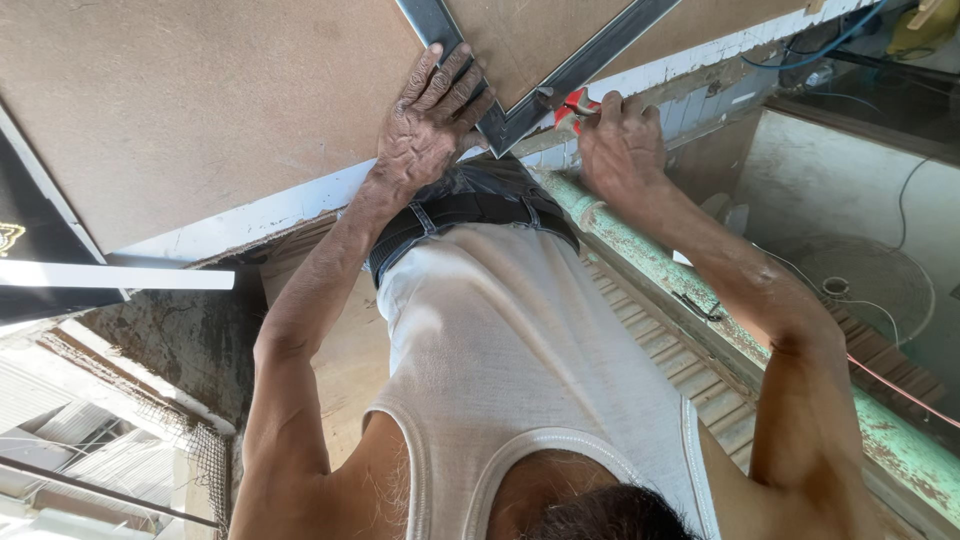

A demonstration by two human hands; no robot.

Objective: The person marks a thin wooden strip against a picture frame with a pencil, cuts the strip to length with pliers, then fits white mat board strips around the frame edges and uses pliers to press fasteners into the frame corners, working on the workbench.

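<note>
A dark metal frame lies on a brown board, its corner pointing toward my body. My left hand presses flat on the frame's left arm just beside that corner, fingers spread. My right hand is closed around a small red-handled tool whose tip meets the frame close to the corner. My white vest and dark belt fill the middle of the view below both hands.
The board has a white painted front edge. A worn green rail runs diagonally under my right arm, with wooden slats beside it. A black panel with a white strip sits at the left. Blue cable lies top right.
</note>
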